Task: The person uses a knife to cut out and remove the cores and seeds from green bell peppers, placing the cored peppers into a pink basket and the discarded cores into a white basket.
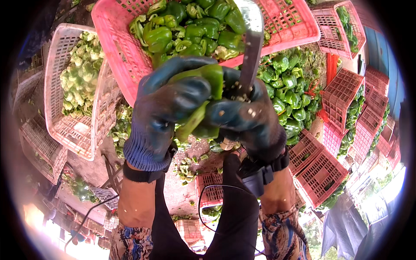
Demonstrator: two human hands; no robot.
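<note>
Both of my hands wear dark blue coated work gloves and meet in front of me. My left hand [175, 104] grips a cut green bell pepper [211, 76], with a wedge of it sticking out below the fingers. In my right hand [250, 120] is a knife [253, 45], its wide metal blade pointing up and away; the handle is mostly hidden by the glove. The right thumb presses against the pepper. Pale seeds cling to the right glove and the blade. Just beyond my hands stands a pink plastic crate [120, 61] holding cut green bell peppers [195, 32].
At left, a whitish plastic crate [92, 133] holds pale green pepper cores [79, 74]. Whole green peppers [289, 87] are heaped on the floor at right, beside stacked red crates [320, 175]. Scraps [185, 169] litter the floor between my legs. A thin black cable [201, 195] loops near my lap.
</note>
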